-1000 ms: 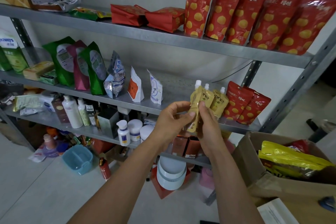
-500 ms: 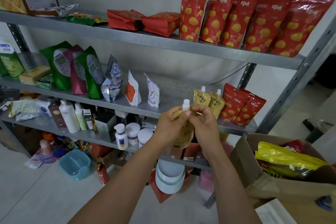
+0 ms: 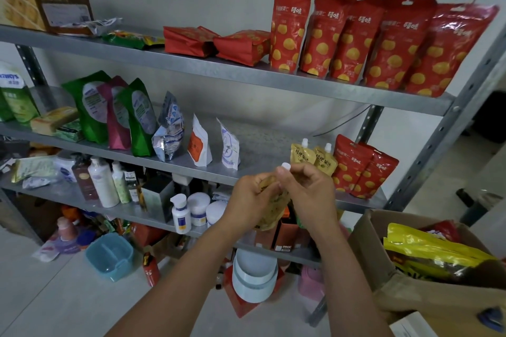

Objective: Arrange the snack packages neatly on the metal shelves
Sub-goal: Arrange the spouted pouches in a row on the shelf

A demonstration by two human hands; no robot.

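A yellow spouted pouch (image 3: pixel 273 206) hangs in front of the middle shelf (image 3: pixel 257 145), gripped by the left hand (image 3: pixel 250 200) and right hand (image 3: pixel 309 191), near two matching pouches (image 3: pixel 312 159) beside red bags (image 3: pixel 361 169).

Only two bare forearms showed of the person: the left forearm (image 3: pixel 191 268) and the right forearm (image 3: pixel 347 268), both slim and uncovered down to the lower edge of view. The left hand (image 3: pixel 247 200) and the right hand (image 3: pixel 309 191) were bare as well, with plain knuckles and rounded fingertips.
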